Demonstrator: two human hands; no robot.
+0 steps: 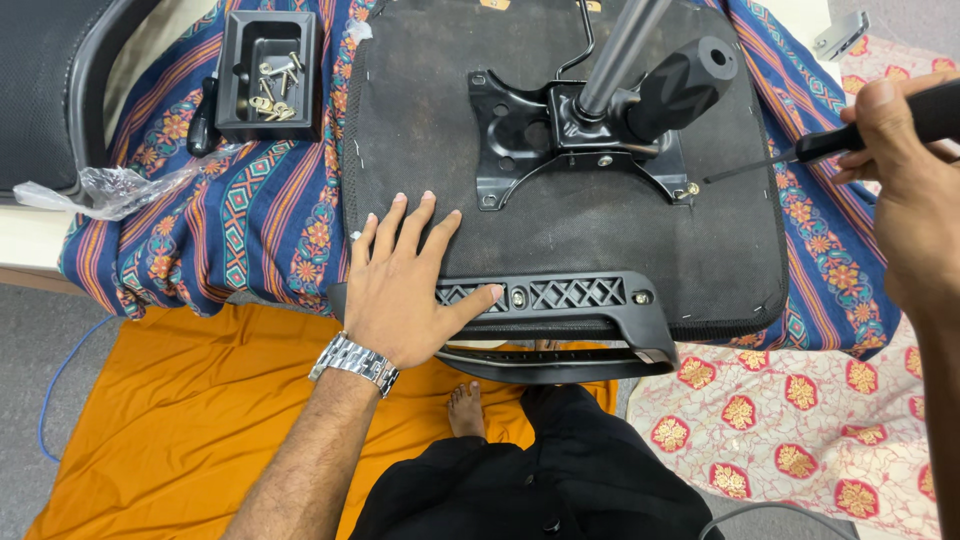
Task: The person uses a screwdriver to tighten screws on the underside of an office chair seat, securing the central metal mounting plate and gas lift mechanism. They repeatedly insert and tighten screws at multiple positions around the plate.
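Left hand [405, 285] fingers spread flat on upturned seat [560, 240], right hand [905, 190] clenched around black screwdriver [800, 155].

A table [30, 250] draped in striped patterned cloth [260, 200] carries the upturned chair seat [560, 200].

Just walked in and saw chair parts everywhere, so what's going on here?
A person has an upturned office chair seat lying on a patterned cloth. The left hand presses flat on the seat and the black armrest bracket at its near edge. The right hand holds a screwdriver, its tip at a bolt on the metal mounting plate. A black tray of screws sits on the cloth.
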